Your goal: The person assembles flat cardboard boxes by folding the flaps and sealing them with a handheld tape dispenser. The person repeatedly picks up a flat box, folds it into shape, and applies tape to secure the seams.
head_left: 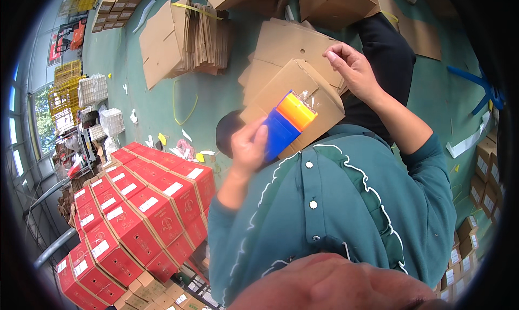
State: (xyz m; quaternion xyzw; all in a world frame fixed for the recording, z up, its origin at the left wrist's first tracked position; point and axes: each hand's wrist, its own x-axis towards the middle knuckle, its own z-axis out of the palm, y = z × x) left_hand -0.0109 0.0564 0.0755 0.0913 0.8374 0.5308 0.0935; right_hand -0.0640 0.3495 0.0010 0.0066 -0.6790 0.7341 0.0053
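Observation:
My left hand is closed around the blue body of a hand-held tape dispenser. Its front part is yellow-orange, and a shiny clear end sticks out past it. Beneath the dispenser lies a flat brown cardboard piece, on top of more flattened cardboard near my legs. Raised above the right side of this pile, my right hand has its thumb and fingers drawn together. Whether anything small is pinched between them cannot be made out.
Stacked red cartons stand at the left. A bundle of folded cardboard and an open brown box are farther off. Yellow strapping and scraps lie on the green floor. A blue stand is at the right.

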